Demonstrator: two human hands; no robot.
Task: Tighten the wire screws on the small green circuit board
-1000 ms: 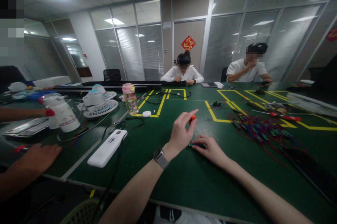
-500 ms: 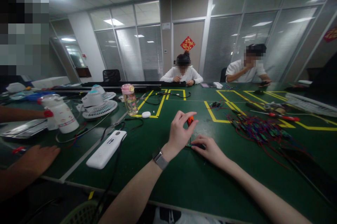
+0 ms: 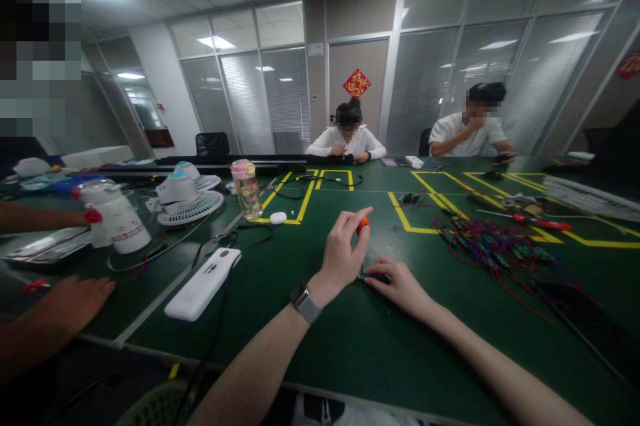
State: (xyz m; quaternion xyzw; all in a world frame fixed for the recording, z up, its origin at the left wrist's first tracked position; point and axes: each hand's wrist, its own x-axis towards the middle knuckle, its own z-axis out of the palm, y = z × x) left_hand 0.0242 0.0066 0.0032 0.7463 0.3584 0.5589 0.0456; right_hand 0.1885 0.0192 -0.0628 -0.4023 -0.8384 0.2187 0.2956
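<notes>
My left hand (image 3: 344, 243), with a watch (image 3: 305, 303) on its wrist, is closed around an orange-handled screwdriver (image 3: 363, 223). The tool stands roughly upright, its thin shaft running down behind the palm to a small green circuit board (image 3: 361, 277). Low on the table, my right hand (image 3: 393, 278) pinches that board by its near edge. A dark part shows under the right fingers, too small and shaded to name. Most of the screwdriver's handle is hidden by the left fingers.
To the left lie a white power bank (image 3: 203, 285) with a black cable, a pink-lidded bottle (image 3: 246, 189) and a white fan (image 3: 190, 206). A tangle of wired boards (image 3: 493, 243) is at right. A co-worker's hand (image 3: 75, 303) rests at far left; two people sit opposite.
My left hand has turned a little at the screwdriver's handle, its fingers drawing closer together. My right hand keeps its place at the board.
</notes>
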